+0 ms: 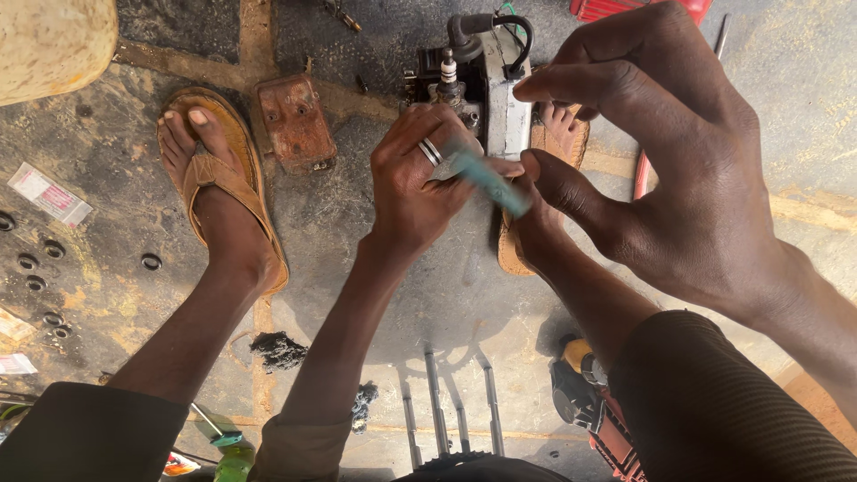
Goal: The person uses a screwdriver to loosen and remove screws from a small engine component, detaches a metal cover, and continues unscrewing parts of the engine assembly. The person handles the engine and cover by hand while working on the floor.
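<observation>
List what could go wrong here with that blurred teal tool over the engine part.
1. The left hand grips the teal tool while the right hand hovers open beside its tip; a slip could jab the thumb.
2. Feet in open sandals flank the small engine part; a dropped tool or part could hit bare toes.
3. The rusty metal block and loose washers lie underfoot, easy to step on.
</observation>
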Demonstrator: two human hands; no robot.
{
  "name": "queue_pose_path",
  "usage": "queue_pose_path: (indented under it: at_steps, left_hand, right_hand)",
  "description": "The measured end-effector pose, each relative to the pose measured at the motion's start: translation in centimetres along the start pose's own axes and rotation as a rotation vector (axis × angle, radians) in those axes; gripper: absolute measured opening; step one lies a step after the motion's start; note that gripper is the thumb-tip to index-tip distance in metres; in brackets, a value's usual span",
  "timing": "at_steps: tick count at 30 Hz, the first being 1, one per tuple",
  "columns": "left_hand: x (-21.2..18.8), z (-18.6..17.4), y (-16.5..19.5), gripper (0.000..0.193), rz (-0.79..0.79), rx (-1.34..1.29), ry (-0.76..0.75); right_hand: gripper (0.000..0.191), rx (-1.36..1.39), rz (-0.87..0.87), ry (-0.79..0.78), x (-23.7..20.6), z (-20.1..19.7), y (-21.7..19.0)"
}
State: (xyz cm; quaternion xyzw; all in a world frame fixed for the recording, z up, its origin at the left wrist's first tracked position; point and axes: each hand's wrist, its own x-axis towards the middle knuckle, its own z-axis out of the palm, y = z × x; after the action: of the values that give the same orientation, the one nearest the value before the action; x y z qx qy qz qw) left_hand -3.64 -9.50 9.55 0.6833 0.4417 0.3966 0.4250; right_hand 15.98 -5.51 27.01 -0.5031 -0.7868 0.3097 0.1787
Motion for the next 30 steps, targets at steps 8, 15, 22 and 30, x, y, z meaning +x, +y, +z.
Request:
queue_pose_path:
  at_steps: [8,15,22,30]
  left_hand:
    - [0.1,-2.8,0.4,0.025,0.140,0.094,-0.215]
    - [0.5,-1.3,-0.4,0.015,0.064,0.073,-0.062]
    - [0.1,-2.0,-0.6,0.048,0.023,0.230,-0.095]
    - [-2.8,0.4,-2.0,0.088,-0.081,0.353,0.022]
  right_hand:
    - [0.041,-0.020,-0.045,-0.003,0.1,-0.1,0.0]
    - [0.057,-0.062,-0.077,-0.166,0.5,0.4,-0.6]
    - [0.047,0.015,0.085,-0.304,-0.3,1.7,-1.0]
    - [0.051,-0.138,-0.017,-0.185,0.3,1.5,-0.6]
